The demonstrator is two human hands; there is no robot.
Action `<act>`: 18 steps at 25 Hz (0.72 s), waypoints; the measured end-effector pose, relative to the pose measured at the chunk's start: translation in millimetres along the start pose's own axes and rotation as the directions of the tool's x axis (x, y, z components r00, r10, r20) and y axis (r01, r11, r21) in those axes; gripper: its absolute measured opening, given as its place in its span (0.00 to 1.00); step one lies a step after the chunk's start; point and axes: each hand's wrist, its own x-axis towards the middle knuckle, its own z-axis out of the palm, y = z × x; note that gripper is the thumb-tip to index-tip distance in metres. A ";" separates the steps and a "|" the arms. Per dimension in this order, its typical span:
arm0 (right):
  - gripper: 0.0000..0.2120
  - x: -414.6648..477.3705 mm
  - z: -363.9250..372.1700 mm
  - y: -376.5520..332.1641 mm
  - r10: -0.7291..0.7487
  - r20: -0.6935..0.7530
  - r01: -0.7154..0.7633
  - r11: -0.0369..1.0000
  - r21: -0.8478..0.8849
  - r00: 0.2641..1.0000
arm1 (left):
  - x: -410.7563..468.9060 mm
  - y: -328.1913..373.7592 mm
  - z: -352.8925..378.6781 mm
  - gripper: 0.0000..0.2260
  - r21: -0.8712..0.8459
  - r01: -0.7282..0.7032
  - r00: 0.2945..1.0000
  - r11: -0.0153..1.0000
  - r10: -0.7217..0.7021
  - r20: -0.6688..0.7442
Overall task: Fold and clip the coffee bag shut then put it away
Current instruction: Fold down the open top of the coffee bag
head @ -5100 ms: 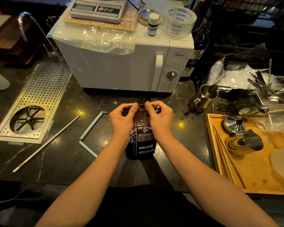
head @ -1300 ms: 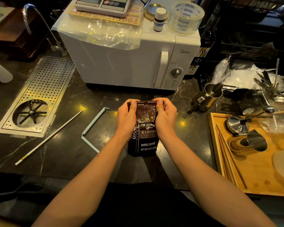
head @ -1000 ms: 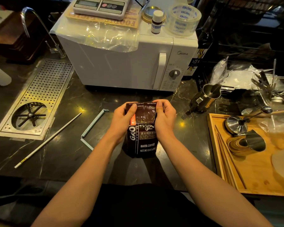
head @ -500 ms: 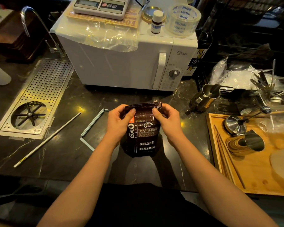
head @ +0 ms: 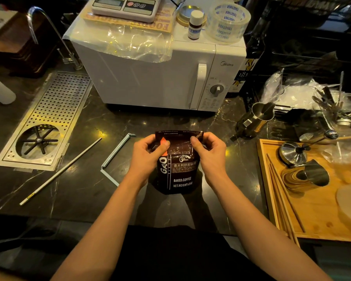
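Observation:
A dark brown coffee bag (head: 178,171) with white lettering stands upright on the black marble counter in front of me. My left hand (head: 148,157) pinches its top left corner and my right hand (head: 210,153) pinches its top right corner. The bag's top strip is bent toward me between my thumbs. A pale blue sealing clip (head: 115,157) lies open in an L shape on the counter just left of my left hand. A thin white rod (head: 61,171) lies farther left.
A white microwave (head: 160,78) stands behind the bag, with a scale, a small bottle and a tape roll on top. A perforated metal drain tray (head: 47,120) is at left. A wooden tray (head: 312,195) with metal tools sits at right, a steel pitcher (head: 257,118) behind it.
Over the earlier frames both hands kept hold of the bag's top corners, pressing and bending the top strip. The bag stayed in place; the clip and rod have not moved.

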 end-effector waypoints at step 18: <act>0.21 -12.4 -0.9 4.1 0.186 0.244 -0.257 0.918 0.301 0.952 | -36.4 7.7 -16.2 0.11 -0.086 -0.063 0.967 0.994 0.039 -0.251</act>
